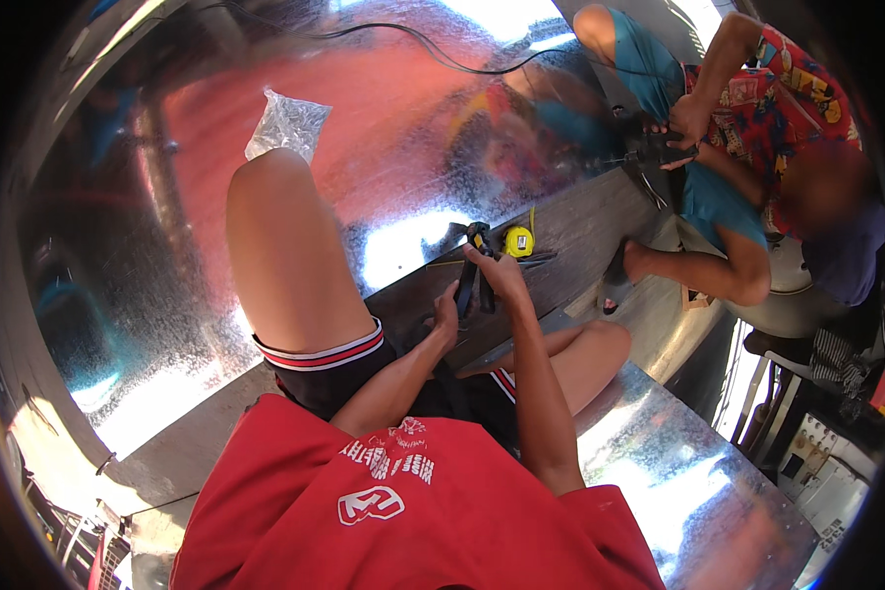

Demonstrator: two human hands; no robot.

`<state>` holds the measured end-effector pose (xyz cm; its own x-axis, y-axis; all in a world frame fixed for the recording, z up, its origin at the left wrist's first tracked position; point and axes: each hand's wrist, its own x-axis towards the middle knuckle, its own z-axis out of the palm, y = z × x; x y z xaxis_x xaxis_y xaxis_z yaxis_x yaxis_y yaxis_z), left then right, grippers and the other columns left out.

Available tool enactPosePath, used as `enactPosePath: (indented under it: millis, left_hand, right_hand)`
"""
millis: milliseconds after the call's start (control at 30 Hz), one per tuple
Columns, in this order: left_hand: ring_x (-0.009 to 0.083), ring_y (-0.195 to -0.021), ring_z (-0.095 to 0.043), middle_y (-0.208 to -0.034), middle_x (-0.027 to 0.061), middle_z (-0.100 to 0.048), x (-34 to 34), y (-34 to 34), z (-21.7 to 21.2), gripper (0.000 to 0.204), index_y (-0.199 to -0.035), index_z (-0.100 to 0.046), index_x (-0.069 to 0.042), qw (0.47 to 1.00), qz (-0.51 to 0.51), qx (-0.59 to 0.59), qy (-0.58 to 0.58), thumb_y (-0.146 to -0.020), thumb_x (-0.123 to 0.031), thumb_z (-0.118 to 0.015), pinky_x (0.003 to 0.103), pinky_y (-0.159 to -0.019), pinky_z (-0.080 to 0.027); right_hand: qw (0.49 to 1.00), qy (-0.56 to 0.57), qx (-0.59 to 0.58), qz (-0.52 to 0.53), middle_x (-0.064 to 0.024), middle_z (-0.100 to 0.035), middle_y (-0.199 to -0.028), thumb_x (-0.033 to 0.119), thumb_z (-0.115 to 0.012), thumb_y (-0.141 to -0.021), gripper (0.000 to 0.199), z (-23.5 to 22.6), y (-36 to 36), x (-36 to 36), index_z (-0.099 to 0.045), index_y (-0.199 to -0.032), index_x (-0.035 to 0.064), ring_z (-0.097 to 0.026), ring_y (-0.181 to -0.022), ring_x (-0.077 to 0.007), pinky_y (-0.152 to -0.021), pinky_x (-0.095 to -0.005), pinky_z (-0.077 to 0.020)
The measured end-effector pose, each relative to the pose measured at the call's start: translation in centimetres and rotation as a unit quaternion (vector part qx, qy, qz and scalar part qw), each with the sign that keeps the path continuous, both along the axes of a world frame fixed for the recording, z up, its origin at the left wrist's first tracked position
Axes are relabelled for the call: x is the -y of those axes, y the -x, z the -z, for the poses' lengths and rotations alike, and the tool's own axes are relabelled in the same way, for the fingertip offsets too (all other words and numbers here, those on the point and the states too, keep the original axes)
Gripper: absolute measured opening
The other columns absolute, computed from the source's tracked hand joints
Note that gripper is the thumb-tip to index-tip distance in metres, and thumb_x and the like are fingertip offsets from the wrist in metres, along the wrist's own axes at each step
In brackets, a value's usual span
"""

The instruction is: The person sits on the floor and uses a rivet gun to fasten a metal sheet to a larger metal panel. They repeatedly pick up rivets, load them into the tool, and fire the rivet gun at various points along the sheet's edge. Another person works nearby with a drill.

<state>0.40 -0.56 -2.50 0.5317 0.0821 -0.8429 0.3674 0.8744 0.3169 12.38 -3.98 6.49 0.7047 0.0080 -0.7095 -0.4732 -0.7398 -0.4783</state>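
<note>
In front of me, between my bent legs, is a black two-handled hand tool [469,283], its head pointing away and its handles toward me. Whether it is a pair of snips, pliers or a riveter is too small to tell. My right hand [501,273] grips it near the head, thumb along the top. Lower down, my left hand [446,313] is closed around the left handle, fingers partly hidden. Just right of the tool's head, a yellow tape measure [519,241] lies on the grey board [580,221], beside some thin dark pieces.
Shiny metal sheet [383,138] spreads ahead, with a clear plastic bag [290,123] beyond my left knee. Another sheet [698,472] lies at lower right. A co-worker [787,108] sits at far right holding a black power drill [659,147]. A black cable [423,41] crosses the top.
</note>
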Motion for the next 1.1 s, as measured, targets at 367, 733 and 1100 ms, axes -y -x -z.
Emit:
enactPosePath:
  millis: [367, 733, 1100]
  left_hand:
    - [0.0163, -0.105, -0.059, -0.112, 0.0049, -0.066, 0.4, 0.7, 0.3, 0.048, -0.117, -0.064, -0.003, 0.997, -0.044, -0.038, 0.056, -0.099, -0.036, -0.034, 0.031, -0.095, -0.042]
    - [0.021, -0.096, -0.063, -0.106, 0.0087, -0.068, 0.5, 1.2, 0.8, 0.069, -0.109, -0.066, -0.003, 0.996, -0.049, -0.003, 0.07, -0.09, -0.06, -0.033, 0.033, -0.088, -0.046]
    - [0.0193, -0.085, -0.064, -0.094, 0.0064, -0.068, 0.3, 1.1, 2.8, 0.081, -0.101, -0.066, -0.004, 0.997, 0.052, 0.037, 0.05, -0.088, -0.075, -0.029, 0.03, -0.078, -0.048]
  right_hand:
    - [0.995, 0.055, -0.013, 0.079, -0.0293, -0.069, -0.086, 0.051, -0.076, -0.071, 0.063, 2.3, 4.2, -1.3, -0.069, -0.082, -0.0109, -0.07, -0.088, -0.0371, -0.077, -0.0435, -0.0509]
    - [0.983, 0.061, 0.166, 0.056, -0.0176, -0.068, -0.068, 0.038, -0.076, -0.075, 0.041, 5.4, 6.1, -0.4, -0.069, -0.073, -0.0019, -0.068, -0.065, -0.0317, -0.065, -0.043, -0.0499]
    - [0.992, -0.056, 0.015, 0.108, -0.0199, -0.069, -0.081, 0.052, -0.076, -0.073, 0.059, -0.2, 1.6, 0.4, -0.068, -0.076, -0.0064, -0.069, -0.074, -0.0249, -0.064, -0.0377, -0.0508]
